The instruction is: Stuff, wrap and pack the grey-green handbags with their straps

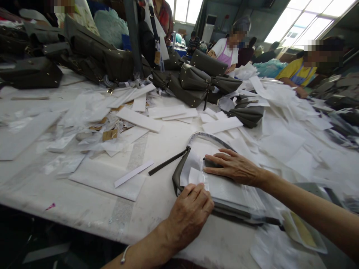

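Note:
In the head view a dark handbag [180,170] lies flat on the white table in front of me. White wrapping sheet [227,190] and clear film cover much of its upper face. Its wrapped handle [209,135] arches away from me, and a dark strap end [168,161] sticks out to the left. My left hand [193,205] is closed at the bag's near left edge, its fingertips pinching the white sheet. My right hand [231,166] rests flat on top of the bag, fingers stretched to the left.
Dark handbags [193,80] are heaped at the back. Loose white foam strips [140,118] and brown tags [109,135] lie left of centre; white sheets [283,138] pile up on the right. A shallow tray [304,229] sits near my right forearm. Co-workers [228,48] are across the table.

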`<state>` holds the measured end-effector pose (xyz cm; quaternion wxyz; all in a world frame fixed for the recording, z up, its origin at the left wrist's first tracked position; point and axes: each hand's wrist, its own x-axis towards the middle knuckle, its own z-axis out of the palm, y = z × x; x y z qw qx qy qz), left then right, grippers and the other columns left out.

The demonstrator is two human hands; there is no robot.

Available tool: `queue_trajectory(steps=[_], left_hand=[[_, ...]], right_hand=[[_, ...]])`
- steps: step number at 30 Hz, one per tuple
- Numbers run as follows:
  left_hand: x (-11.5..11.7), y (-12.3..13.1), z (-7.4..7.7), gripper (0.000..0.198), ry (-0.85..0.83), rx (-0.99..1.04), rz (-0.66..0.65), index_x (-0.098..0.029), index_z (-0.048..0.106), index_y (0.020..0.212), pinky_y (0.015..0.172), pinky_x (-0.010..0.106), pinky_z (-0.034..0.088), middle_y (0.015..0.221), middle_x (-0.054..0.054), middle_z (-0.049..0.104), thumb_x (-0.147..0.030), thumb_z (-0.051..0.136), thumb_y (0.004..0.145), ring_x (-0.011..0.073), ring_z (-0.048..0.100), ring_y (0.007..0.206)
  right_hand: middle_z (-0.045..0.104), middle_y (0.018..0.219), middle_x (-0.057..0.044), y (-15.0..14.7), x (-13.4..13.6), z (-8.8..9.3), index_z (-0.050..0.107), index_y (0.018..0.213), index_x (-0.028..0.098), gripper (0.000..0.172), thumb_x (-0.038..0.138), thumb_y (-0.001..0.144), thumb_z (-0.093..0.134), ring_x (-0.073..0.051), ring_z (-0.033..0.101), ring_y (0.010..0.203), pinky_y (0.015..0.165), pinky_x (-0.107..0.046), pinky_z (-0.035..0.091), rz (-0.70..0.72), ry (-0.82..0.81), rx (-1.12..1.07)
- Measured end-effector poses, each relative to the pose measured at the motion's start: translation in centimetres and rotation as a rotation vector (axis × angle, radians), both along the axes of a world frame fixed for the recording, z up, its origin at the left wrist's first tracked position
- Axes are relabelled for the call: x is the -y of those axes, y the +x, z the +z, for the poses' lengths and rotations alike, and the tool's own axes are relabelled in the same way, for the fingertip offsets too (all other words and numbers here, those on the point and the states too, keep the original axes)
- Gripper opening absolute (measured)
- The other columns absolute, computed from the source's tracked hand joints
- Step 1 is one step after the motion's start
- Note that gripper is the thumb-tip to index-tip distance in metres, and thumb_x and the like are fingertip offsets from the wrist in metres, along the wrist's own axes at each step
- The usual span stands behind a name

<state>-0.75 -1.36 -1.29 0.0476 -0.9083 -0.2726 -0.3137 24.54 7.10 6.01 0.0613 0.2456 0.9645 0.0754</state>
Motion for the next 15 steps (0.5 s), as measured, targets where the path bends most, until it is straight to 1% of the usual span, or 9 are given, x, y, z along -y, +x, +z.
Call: queue_trajectory(steps=[5,8,10,12,14,15], left_hand=[[-0.1,0.0,0.1,0.031,0.008,-0.005,-0.004,-0.010,0.060,0.112,0.102,0.036,0.038,0.109,0.009,0.060,-0.013,0.031,0.099,0.0221,0.052,0.119],[-0.1,0.0,0.1,0.032,0.011,-0.006,-0.004,-0.010,0.060,0.111,0.102,0.036,0.038,0.107,0.009,0.060,-0.013,0.031,0.099,0.0216,0.052,0.119],[-0.1,0.0,0.1,0.032,0.011,-0.003,-0.010,-0.010,0.060,0.112,0.102,0.036,0.038,0.107,0.009,0.060,-0.014,0.030,0.099,0.0217,0.052,0.118],[0.0,0.0,0.0,0.034,0.010,0.000,-0.008,-0.010,0.059,0.112,0.102,0.037,0.038,0.108,0.009,0.060,-0.015,0.028,0.100,0.0217,0.052,0.118],[0.0,0.0,-0.1,0.036,0.009,0.003,0.001,-0.010,0.059,0.112,0.101,0.036,0.039,0.108,0.009,0.060,-0.015,0.026,0.100,0.0215,0.052,0.117],[0.0,0.1,-0.1,0.036,0.009,0.003,0.005,-0.010,0.059,0.112,0.101,0.036,0.039,0.108,0.010,0.060,-0.015,0.026,0.100,0.0214,0.052,0.117]], right_hand=[[0.038,0.153,-0.004,0.3,-0.4,-0.5,0.033,0.148,0.041,0.064,0.010,0.094,0.048,-0.025,0.043,0.133,0.114,-0.055,0.028,0.033,0.043,-0.005],[0.036,0.155,-0.004,1.0,-1.4,-0.8,0.034,0.148,0.036,0.063,0.008,0.093,0.048,-0.025,0.034,0.140,0.117,-0.056,0.024,0.012,0.086,-0.035],[0.035,0.155,-0.006,2.0,-2.5,-0.7,0.037,0.147,0.030,0.062,0.004,0.092,0.046,-0.026,0.031,0.142,0.117,-0.056,0.023,-0.050,0.139,-0.045],[0.037,0.154,-0.006,3.0,-3.3,-0.4,0.041,0.144,0.028,0.063,-0.002,0.089,0.044,-0.027,0.031,0.142,0.117,-0.057,0.022,-0.125,0.192,-0.036],[0.041,0.152,-0.008,3.2,-3.5,0.0,0.045,0.141,0.025,0.059,-0.001,0.088,0.045,-0.028,0.034,0.140,0.117,-0.058,0.021,-0.229,0.232,-0.046],[0.042,0.150,-0.010,2.9,-3.2,0.2,0.045,0.141,0.023,0.055,0.004,0.090,0.048,-0.030,0.036,0.139,0.116,-0.059,0.020,-0.297,0.250,-0.075]])
